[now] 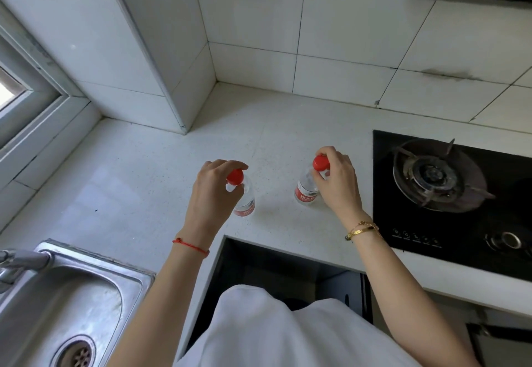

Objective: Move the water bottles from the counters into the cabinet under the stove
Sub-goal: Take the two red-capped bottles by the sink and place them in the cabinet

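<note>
Nearest, below the counter [144, 165] edge and left of the stove [449, 194], a dark cabinet opening [276, 274] gapes; it looks open and ready, though the person's white clothing hides much of it. Whether this is the space under the stove itself I cannot tell.

Further in, left of the stove, two bottles stand upright on the counter, well apart. The left hand [213, 191] curls its fingers round the red cap of the left bottle [244, 202]; the right hand [336, 176] pinches the cap of the right bottle [306, 191], just beside the stove's edge. Gripping at the caps suits lifting both straight up together, I judge.

Bare counter surrounds them. Beyond, tiled walls close the corner, so the free way is back toward the opening.
</note>
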Available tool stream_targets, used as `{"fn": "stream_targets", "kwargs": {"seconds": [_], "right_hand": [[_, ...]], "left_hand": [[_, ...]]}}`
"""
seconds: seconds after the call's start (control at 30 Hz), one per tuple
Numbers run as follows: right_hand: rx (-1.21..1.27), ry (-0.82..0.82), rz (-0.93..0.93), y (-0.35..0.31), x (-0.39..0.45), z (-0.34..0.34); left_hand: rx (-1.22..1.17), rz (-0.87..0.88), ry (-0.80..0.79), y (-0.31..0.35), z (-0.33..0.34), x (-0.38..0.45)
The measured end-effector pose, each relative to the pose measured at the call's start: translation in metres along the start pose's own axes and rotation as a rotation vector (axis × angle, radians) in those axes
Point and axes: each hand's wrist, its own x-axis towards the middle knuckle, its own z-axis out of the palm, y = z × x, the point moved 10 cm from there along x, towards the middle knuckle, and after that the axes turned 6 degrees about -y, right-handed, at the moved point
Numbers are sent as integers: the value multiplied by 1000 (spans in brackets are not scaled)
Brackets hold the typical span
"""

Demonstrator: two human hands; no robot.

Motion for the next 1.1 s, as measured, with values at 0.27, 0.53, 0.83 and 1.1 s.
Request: {"fn": "stream_targets", "kwargs": {"seconds": [0.27,0.53,0.83,1.1], "right_hand": [[44,165,104,-9,-75,-39],[34,287,268,-28,-211,-55],[31,430,476,-29,-372,-76],[25,596,621,-3,-486,-112]], "left_hand": [[-6,77,-61,9,1,-32],[-42,251,-190,29,10,-98],[-87,475,-428,80,44,-193],[-78,630,-579,155,91,-270]]}}
